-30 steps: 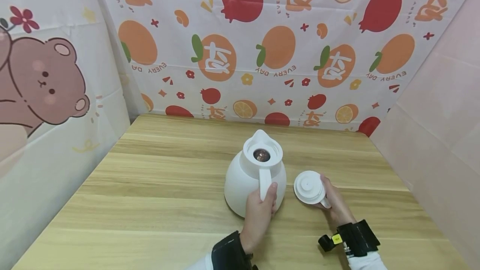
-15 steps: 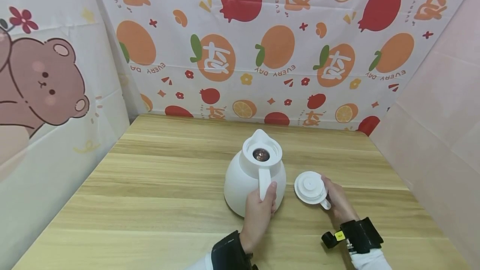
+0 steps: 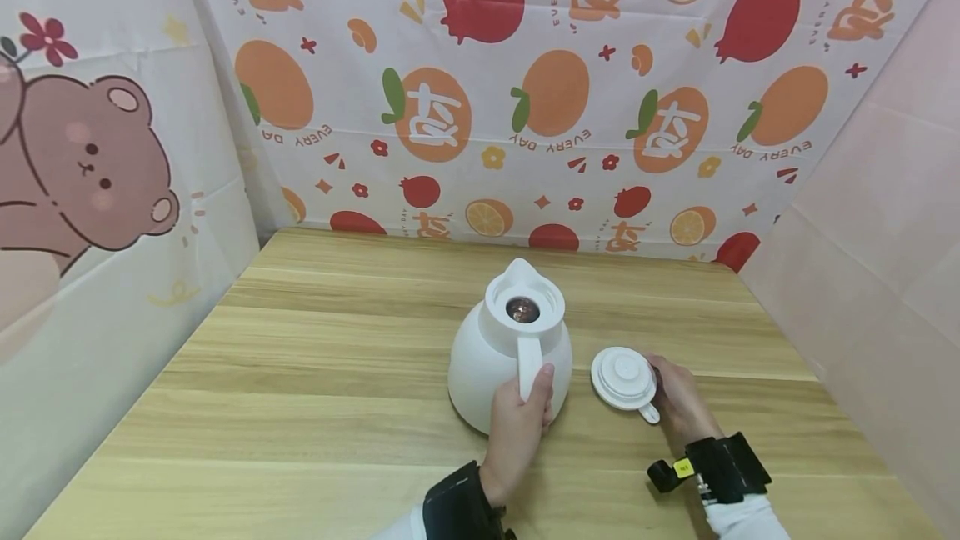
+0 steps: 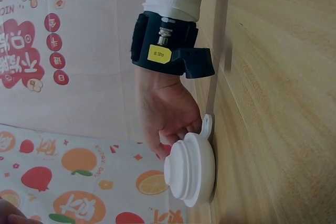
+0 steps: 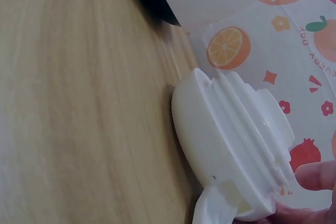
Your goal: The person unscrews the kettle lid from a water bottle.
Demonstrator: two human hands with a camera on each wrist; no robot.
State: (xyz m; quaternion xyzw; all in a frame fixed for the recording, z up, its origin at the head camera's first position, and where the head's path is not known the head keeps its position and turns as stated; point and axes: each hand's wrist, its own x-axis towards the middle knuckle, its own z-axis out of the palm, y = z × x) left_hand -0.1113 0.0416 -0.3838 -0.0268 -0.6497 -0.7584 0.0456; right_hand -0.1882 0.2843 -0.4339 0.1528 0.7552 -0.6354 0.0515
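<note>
A white thermos jug (image 3: 480, 357) stands upright on the table, its mouth uncovered and its spout facing away. My left hand (image 3: 517, 432) grips the jug's handle (image 3: 529, 357), thumb along the top; only a bit of that hand shows in the left wrist view's lower corner. Right of the jug, a white lid (image 3: 624, 377) lies on the table, its stepped side up and its tab pointing toward me. My right hand (image 3: 681, 398) is at the lid's right edge. In the right wrist view a gap shows between the thumb (image 5: 317, 176) and the lid; other fingers are partly hidden behind it.
The wooden table (image 3: 315, 373) reaches back to a fruit-print cloth (image 3: 360, 107). A bear-print cloth (image 3: 97, 157) hangs at the left and a pale sheet (image 3: 877, 257) at the right. Each wrist wears a black strap (image 3: 727, 467).
The lid has shifted slightly right and toward me, settling on the table. My right hand has moved a little right, its fingers loosening from the lid. The left hand and jug stay put.
</note>
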